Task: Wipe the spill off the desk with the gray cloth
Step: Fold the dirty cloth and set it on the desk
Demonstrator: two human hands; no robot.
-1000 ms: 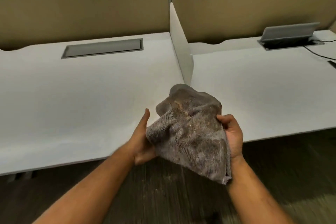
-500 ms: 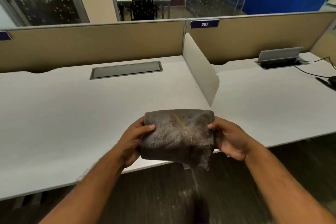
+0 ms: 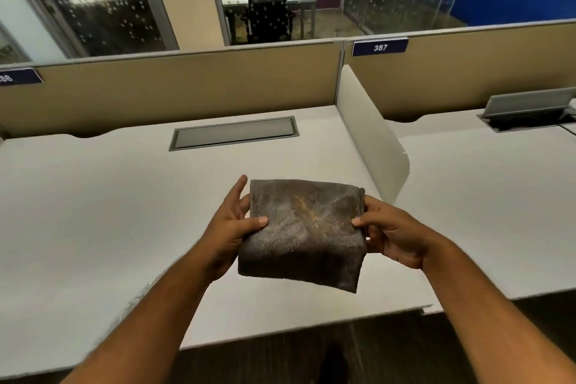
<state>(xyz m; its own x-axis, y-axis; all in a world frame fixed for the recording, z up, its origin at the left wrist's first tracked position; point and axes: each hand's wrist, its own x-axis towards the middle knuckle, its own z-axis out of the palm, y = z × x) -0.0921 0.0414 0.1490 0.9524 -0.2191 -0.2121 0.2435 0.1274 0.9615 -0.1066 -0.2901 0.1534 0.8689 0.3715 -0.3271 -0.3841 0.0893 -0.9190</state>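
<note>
Both hands pinch the gray cloth [image 3: 304,232] at mid-frame, left hand [image 3: 232,229] and right hand [image 3: 391,232] on opposite edges. Bunched a second ago, it is now folded flat, held above the desk [image 3: 93,227]. That looks ready for wiping, though no spill shows.

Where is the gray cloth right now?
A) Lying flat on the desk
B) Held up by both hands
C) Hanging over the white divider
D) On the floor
B: the gray cloth, folded, is held above the desk, with the left hand pinching its left edge and the right hand pinching its right edge.
</note>
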